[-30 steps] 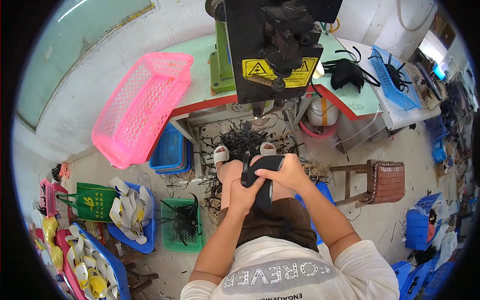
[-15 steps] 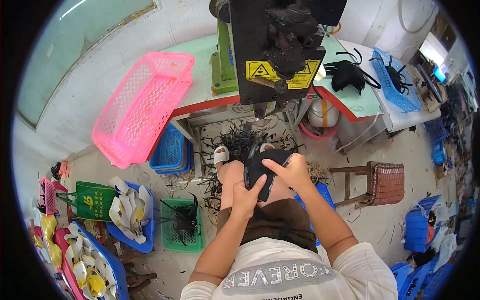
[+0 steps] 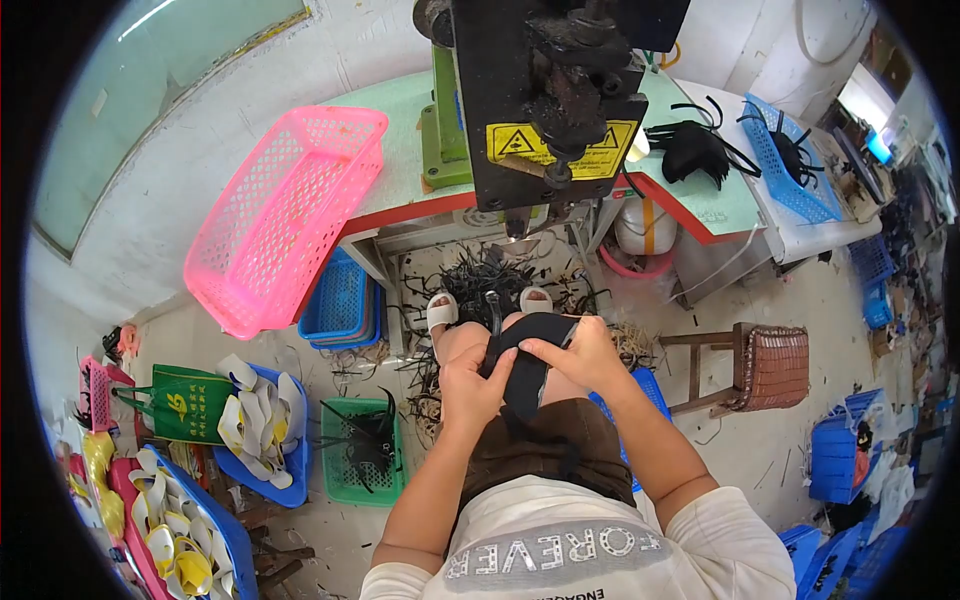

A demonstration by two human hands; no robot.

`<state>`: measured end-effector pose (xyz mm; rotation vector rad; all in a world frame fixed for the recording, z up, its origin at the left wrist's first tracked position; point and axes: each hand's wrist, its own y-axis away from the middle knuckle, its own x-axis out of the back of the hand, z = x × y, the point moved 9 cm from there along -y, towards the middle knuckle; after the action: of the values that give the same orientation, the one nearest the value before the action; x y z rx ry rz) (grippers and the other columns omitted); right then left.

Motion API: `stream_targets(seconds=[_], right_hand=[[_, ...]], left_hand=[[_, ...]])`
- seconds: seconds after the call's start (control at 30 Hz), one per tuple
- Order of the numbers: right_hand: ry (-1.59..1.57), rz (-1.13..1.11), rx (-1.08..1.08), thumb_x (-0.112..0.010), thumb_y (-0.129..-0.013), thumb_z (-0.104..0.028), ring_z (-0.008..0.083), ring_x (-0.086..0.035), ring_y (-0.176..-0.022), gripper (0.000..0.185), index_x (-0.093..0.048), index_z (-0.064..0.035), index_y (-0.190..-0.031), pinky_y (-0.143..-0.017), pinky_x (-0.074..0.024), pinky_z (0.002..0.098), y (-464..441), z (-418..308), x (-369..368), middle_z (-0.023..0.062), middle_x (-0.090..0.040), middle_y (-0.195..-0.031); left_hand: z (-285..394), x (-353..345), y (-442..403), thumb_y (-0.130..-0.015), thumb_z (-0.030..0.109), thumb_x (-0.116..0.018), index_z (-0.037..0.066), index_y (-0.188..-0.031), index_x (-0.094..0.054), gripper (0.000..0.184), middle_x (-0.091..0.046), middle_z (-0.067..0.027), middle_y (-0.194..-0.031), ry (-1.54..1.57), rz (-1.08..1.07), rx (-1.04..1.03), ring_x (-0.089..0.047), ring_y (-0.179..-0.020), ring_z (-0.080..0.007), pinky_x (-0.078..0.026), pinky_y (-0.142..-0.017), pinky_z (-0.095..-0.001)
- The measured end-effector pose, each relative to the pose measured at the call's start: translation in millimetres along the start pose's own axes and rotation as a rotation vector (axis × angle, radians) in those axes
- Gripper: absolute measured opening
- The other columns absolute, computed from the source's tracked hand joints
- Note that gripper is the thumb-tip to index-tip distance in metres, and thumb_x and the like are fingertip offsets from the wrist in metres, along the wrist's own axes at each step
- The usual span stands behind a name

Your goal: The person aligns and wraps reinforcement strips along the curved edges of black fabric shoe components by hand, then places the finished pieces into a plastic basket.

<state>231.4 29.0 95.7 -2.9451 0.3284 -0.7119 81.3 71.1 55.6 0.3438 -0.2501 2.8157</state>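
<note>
A black curved fabric piece (image 3: 527,380) is held over my lap, just above my knees. My left hand (image 3: 473,388) is closed on its left side, with the thumb lying on top. On the other side, my right hand (image 3: 588,357) grips the upper right edge, its thumb pressing near the left thumb. A thin, lighter edge shows along the right side of the piece. A narrow dark strip (image 3: 493,312) sticks up beside my left fingers. The fingers underneath the fabric are hidden.
A black press machine (image 3: 555,110) stands ahead on the green table (image 3: 395,125), with a pink basket (image 3: 285,220) at left. Black strapped pieces (image 3: 694,155) lie at right. A green basket (image 3: 363,450) is on the floor, a stool (image 3: 770,367) at right, and black scraps (image 3: 490,275) by my feet.
My hands have drawn closer together, thumbs now nearly meeting. The fabric piece has bent and sunk slightly toward my lap, and the narrow strip shows more clearly.
</note>
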Motion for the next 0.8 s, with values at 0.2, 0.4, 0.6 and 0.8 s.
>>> stream_targets(seconds=[0.2,0.4,0.6,0.8], right_hand=[[-0.226,-0.014,-0.184,-0.063,-0.072,-0.021,0.0067,-0.05,-0.048,0.024,-0.061,0.002,-0.075,-0.045,-0.0402,0.0233,3,39,-12,0.006,-0.058,-0.056],[-0.354,0.012,-0.131,-0.063,-0.073,-0.016,0.0052,-0.046,-0.046,0.018,-0.061,0.0022,-0.074,-0.042,-0.0372,0.0212,1,26,-15,0.0033,-0.055,-0.053],[-0.39,0.276,-0.028,-0.065,-0.072,-0.014,0.0042,-0.045,-0.046,0.017,-0.062,0.0013,-0.078,-0.042,-0.0361,0.0205,0,26,-5,0.0011,-0.057,-0.056],[-0.53,0.066,-0.134,-0.067,-0.07,-0.013,0.0039,-0.048,-0.057,0.017,-0.062,0.0004,-0.081,-0.051,-0.0391,0.0198,3,25,-25,-0.0006,-0.059,-0.066]], left_hand=[[20,7,5,-0.074,0.022,-0.064,-0.001,-0.069,-0.06,0.024,-0.055,-0.0075,-0.054,-0.092,0.159,-0.079,-0.05,-0.046,-0.0118,-0.038,-0.042,-0.0244],[7,-38,22,-0.077,0.021,-0.061,-0.005,-0.086,-0.056,0.027,-0.059,-0.0075,-0.075,0.747,-0.187,0.489,-0.055,-0.056,-0.0119,-0.045,-0.049,-0.021],[-5,-38,15,-0.069,0.0,-0.064,0.006,-0.114,-0.03,0.057,-0.052,-0.0091,-0.086,0.613,-0.248,0.439,-0.057,-0.064,-0.0141,-0.05,-0.048,-0.024],[6,-28,17,-0.063,0.005,-0.071,0.002,-0.107,-0.04,0.054,-0.054,-0.0061,-0.077,0.422,-0.215,0.351,-0.055,-0.057,-0.0098,-0.044,-0.04,-0.0174]])
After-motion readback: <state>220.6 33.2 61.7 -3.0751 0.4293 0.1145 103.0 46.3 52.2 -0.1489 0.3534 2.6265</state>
